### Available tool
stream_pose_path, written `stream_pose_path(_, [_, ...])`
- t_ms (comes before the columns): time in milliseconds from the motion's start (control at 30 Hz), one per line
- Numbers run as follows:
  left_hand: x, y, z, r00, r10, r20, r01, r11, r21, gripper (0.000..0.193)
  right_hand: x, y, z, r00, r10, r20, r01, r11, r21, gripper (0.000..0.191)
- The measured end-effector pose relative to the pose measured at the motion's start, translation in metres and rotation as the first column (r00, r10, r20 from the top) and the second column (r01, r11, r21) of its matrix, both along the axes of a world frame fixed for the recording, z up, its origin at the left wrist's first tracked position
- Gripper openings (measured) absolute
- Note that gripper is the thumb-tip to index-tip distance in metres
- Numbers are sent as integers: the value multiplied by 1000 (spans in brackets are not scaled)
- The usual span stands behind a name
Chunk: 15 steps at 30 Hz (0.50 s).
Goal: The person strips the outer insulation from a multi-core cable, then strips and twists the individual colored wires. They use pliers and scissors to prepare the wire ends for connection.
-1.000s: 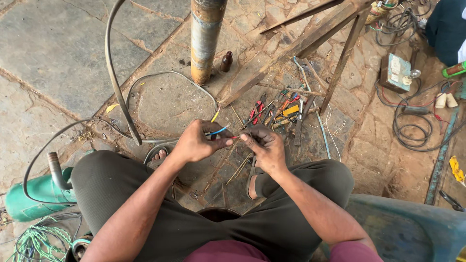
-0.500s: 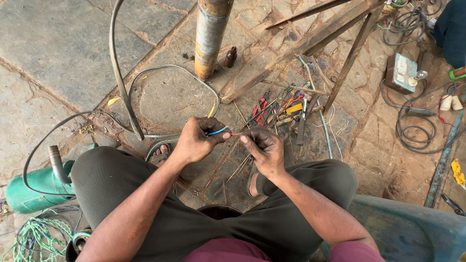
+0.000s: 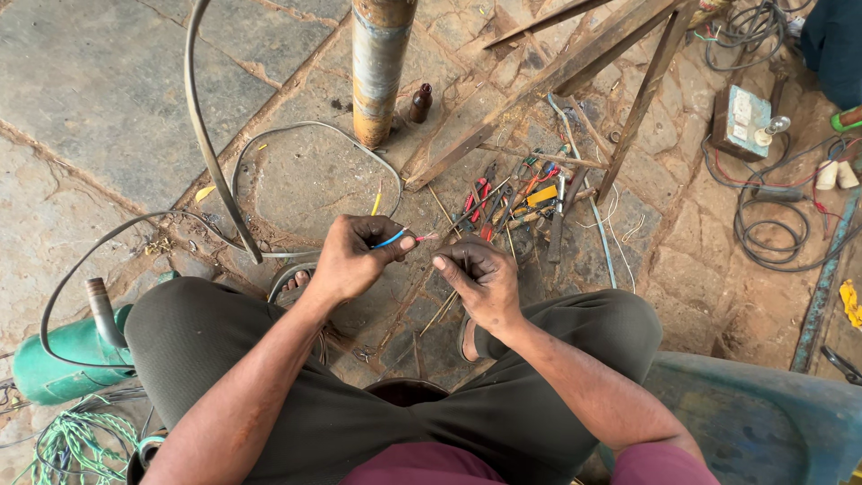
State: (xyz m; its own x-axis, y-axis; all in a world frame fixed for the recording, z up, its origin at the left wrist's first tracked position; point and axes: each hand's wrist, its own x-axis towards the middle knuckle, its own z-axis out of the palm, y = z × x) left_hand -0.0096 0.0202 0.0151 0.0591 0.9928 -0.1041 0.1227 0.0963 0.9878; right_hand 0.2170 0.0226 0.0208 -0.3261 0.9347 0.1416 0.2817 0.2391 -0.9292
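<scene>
I sit with my knees apart over a stone floor. My left hand point(image 3: 352, 259) is closed around thin insulated wires, a blue wire point(image 3: 390, 239) and a red wire end point(image 3: 425, 238) sticking out past its fingers. My right hand point(image 3: 479, 280) sits just right of them, fingers curled, thumb and fingertips close to the red tip; whether it touches the wire I cannot tell. A grey cable point(image 3: 296, 133) loops across the floor toward my left hand.
A rusty metal pipe point(image 3: 379, 63) stands ahead. A pile of pliers and screwdrivers point(image 3: 516, 198) lies beyond my hands, under angled metal bars point(image 3: 548, 76). A green pump body point(image 3: 67, 355) sits at left, coiled black cables point(image 3: 772, 224) and a small switch box point(image 3: 741, 117) at right.
My hands have drawn slightly apart. The right hand has come off the wire ends and moved a little down, leaving the blue and red tips exposed at my left fingers.
</scene>
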Motion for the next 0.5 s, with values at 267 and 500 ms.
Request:
stream_pose_path(267, [1, -9, 10, 999, -14, -39, 15, 1000, 24, 24, -3, -2, 7, 982, -20, -188, 9, 998, -59, 13])
stream_pose_path(500, [0, -14, 14, 994, -105, -18, 103, 992, -74, 28, 5, -5, 4, 974, 2, -227, -39, 987, -157, 12])
